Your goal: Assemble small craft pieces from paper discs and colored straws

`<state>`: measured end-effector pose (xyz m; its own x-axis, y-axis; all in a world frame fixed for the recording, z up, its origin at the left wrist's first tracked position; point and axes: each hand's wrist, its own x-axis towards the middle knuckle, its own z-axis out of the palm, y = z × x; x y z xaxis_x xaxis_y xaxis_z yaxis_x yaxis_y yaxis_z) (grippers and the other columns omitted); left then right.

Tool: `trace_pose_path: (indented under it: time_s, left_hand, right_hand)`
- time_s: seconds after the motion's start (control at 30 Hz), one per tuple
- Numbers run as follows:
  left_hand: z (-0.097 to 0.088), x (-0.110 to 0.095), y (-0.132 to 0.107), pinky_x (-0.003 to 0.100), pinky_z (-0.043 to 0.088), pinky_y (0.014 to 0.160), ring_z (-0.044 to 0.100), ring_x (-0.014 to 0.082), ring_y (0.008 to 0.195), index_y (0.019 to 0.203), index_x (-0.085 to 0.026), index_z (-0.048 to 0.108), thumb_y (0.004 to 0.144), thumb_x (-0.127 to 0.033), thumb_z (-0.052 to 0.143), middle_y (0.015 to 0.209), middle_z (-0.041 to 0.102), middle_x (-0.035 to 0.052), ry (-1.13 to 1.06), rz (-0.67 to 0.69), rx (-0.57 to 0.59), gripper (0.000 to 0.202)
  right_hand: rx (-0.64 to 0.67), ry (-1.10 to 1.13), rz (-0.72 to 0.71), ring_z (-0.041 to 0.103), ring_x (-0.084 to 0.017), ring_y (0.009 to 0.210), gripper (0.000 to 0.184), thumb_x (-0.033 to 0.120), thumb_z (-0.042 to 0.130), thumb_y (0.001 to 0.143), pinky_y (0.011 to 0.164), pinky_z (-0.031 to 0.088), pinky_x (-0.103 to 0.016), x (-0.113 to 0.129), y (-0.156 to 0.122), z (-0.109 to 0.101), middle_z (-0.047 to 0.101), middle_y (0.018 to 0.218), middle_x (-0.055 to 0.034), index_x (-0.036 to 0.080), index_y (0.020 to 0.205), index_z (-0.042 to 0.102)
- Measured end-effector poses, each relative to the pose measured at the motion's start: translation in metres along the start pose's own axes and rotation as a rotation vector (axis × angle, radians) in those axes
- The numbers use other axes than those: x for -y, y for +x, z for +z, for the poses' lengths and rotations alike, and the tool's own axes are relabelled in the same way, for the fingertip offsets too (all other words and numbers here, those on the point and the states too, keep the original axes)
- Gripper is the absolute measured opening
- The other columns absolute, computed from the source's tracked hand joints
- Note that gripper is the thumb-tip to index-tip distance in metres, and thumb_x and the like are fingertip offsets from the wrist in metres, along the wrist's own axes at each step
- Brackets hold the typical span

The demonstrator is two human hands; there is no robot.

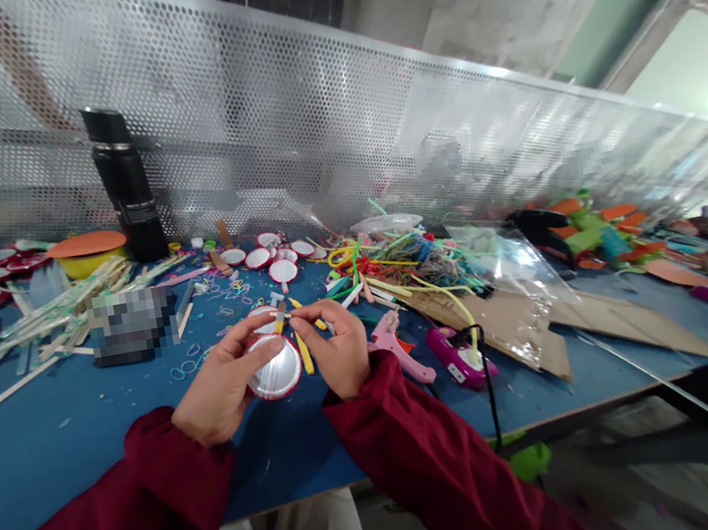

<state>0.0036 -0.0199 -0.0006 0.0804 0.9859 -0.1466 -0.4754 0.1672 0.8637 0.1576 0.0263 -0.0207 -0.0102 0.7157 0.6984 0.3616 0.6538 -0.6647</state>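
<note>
My left hand (218, 389) grips a small round disc (276, 375) with a red rim and silvery white face, held above the blue table (69, 430). My right hand (339, 347) is closed in a pinch on a thin stick (287, 314) at the disc's upper edge. A yellow stick (304, 353) lies just behind the disc, between the two hands. Both sleeves are dark red.
A black flask (127, 185) stands at the back left by a yellow bowl with an orange lid (87, 252). More red-rimmed discs (271, 256), wooden sticks (20, 380), coloured straws (394, 263), two pink glue guns (457, 358), cardboard (505, 317) and plastic bags litter the table. A perforated metal screen (301, 111) backs it.
</note>
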Motion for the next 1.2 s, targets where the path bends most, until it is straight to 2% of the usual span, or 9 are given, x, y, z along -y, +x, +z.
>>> trace_pose_path:
  time_s: [0.37,0.57,0.67,0.87,1.0,1.2]
  left_hand:
    - [0.0,-0.001,0.0,0.02,0.052,0.06,0.065,0.0106,0.067,0.114,-0.022,0.067,0.061,-0.024,0.087,0.092,0.072,0.0003,-0.001,0.003,-0.002,0.057]
    - [-0.001,-0.001,0.0,0.019,0.051,0.057,0.065,0.0113,0.065,0.116,-0.021,0.066,0.059,-0.025,0.089,0.089,0.072,0.0009,-0.006,0.011,-0.019,0.062]
    - [-0.001,0.0,0.001,0.019,0.051,0.057,0.065,0.0111,0.066,0.119,-0.021,0.065,0.06,-0.025,0.088,0.094,0.072,0.0026,-0.006,0.025,-0.028,0.064]
    - [0.0,0.0,0.003,0.021,0.052,0.061,0.065,0.0125,0.072,0.131,-0.022,0.059,0.064,-0.027,0.085,0.102,0.071,0.0053,0.004,0.11,-0.031,0.072]
    - [-0.002,0.001,0.005,0.021,0.052,0.06,0.063,0.0119,0.07,0.131,-0.021,0.058,0.064,-0.027,0.086,0.097,0.071,0.0037,0.014,0.158,-0.099,0.073]
    - [-0.007,0.005,0.009,0.021,0.052,0.065,0.065,0.013,0.077,0.127,-0.02,0.06,0.063,-0.031,0.086,0.101,0.072,0.0043,0.025,0.193,-0.103,0.07]
  right_hand:
    - [-0.005,0.031,0.007,0.065,-0.016,0.079,0.008,0.028,0.066,0.085,0.077,0.051,-0.03,-0.001,0.0,0.0,0.071,0.083,-0.0013,0.023,0.085,0.072]
    - [0.038,0.044,0.049,0.064,-0.015,0.08,0.012,0.03,0.062,0.088,0.077,0.05,-0.028,0.0,-0.002,0.0,0.07,0.083,-0.0011,0.022,0.086,0.071]
    - [0.064,0.051,0.072,0.063,-0.015,0.08,0.015,0.033,0.061,0.089,0.078,0.049,-0.028,0.002,-0.005,-0.001,0.069,0.082,-0.0012,0.021,0.086,0.07]
    - [0.166,0.105,0.163,0.061,-0.014,0.074,0.025,0.038,0.059,0.089,0.072,0.047,-0.026,0.007,-0.014,-0.002,0.067,0.076,-0.0015,0.018,0.078,0.069]
    - [0.214,0.223,0.28,0.061,-0.014,0.071,0.023,0.04,0.064,0.084,0.068,0.048,-0.025,0.006,-0.018,0.0,0.068,0.076,-0.0014,0.018,0.082,0.071]
    - [0.266,0.317,0.387,0.058,-0.012,0.066,0.019,0.037,0.069,0.077,0.065,0.047,-0.023,0.008,-0.019,0.004,0.066,0.072,-0.0001,0.017,0.079,0.068]
